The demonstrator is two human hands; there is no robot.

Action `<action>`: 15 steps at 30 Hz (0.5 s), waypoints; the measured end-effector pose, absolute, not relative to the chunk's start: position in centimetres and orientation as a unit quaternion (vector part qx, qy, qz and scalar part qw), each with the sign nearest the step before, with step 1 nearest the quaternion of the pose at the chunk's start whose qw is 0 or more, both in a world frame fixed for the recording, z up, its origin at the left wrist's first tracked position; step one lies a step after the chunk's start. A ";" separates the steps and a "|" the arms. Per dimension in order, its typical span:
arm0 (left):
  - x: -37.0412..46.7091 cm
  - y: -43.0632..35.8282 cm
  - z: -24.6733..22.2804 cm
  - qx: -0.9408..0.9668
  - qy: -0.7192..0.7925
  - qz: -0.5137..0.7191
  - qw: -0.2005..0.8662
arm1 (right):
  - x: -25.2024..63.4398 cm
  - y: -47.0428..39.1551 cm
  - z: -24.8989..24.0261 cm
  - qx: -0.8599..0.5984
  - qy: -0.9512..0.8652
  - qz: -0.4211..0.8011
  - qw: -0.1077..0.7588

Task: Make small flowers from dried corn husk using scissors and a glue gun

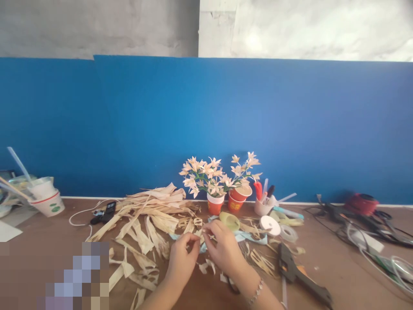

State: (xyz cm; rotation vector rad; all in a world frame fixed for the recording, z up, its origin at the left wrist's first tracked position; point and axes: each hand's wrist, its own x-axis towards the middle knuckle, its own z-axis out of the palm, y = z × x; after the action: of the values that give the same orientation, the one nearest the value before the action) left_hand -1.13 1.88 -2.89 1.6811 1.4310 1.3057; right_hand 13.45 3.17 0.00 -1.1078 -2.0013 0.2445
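Note:
My left hand (183,257) and my right hand (225,248) meet over the middle of the table. Thumb and forefinger are pinched on each. Between the fingertips shows a small pale piece (200,235), too small to name surely; it looks like dried husk. Under and around the hands lie husk scraps (206,266) and bits of light blue material (247,236). Dried corn husks (155,206) are heaped to the left. Just beyond the hands, pale handmade flowers (206,172) on green stems stand in a red paper cup (215,206).
A black glue gun (298,275) lies at right, near rolls of tape (270,225). A cup of tools (263,206) stands behind them. Cables (358,241) and a red object (361,203) are far right. At far left is a white cup (50,203). A blue partition (145,120) closes the back.

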 end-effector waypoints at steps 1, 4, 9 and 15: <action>-1.1 1.9 -2.8 0.618 0.531 0.491 0.310 | 13.5 3.2 0.1 -0.437 -0.788 0.112 0.419; -1.1 2.1 -2.3 0.574 0.516 0.501 0.390 | 13.9 3.5 0.4 -0.444 -0.742 0.176 0.470; -0.8 1.8 -1.3 0.508 0.461 0.508 0.521 | 14.4 4.5 0.7 -0.468 -0.628 0.357 0.509; -0.8 1.5 -1.5 0.488 0.416 0.474 0.604 | 14.7 4.5 1.3 -0.431 -0.572 0.520 0.465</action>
State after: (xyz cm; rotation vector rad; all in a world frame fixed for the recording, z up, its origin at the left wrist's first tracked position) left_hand -0.83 1.45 -1.50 1.1287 0.9634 1.0962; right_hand 14.71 4.49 1.26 -1.0582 -1.4044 1.2779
